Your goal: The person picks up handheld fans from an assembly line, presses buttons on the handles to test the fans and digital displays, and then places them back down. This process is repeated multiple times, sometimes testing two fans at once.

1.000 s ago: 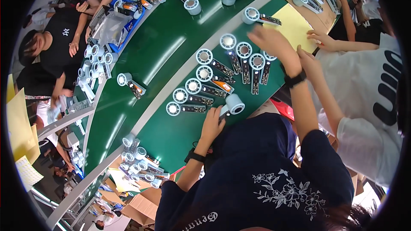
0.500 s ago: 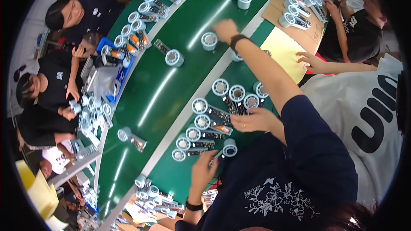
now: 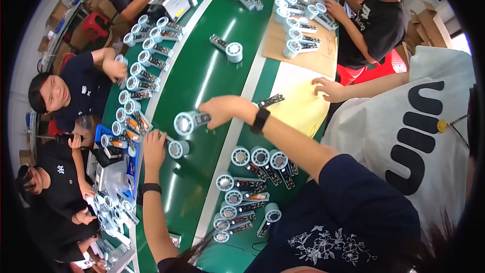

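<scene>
My right hand point(image 3: 222, 112) is closed on the circuit-board handle of a part-built handheld fan point(image 3: 184, 123), holding it over the green conveyor belt point(image 3: 202, 172). The fan has a round pale-blue head. My left hand point(image 3: 154, 146) reaches across the belt. Its fingers close on the handle end of a second handheld fan point(image 3: 178, 149), partly hiding it. On the near side, between my arms, lie several similar fans point(image 3: 234, 197) in rows, heads mostly leftward and bare boards showing. A single fan point(image 3: 272, 214) lies a little apart, close to my shirt.
Another fan point(image 3: 233, 51) lies farther along the belt. Co-workers stand on both sides. Several fans line the far edge, beside a blue tray point(image 3: 132, 172). To my right are yellow paper point(image 3: 298, 103), cardboard point(image 3: 323, 53) with fans, and a neighbour's hand point(image 3: 331, 90).
My left hand has gone from the near-side fans across the belt to a fan there. My right hand, earlier near a fan on the belt, now holds one. The whole view has shifted.
</scene>
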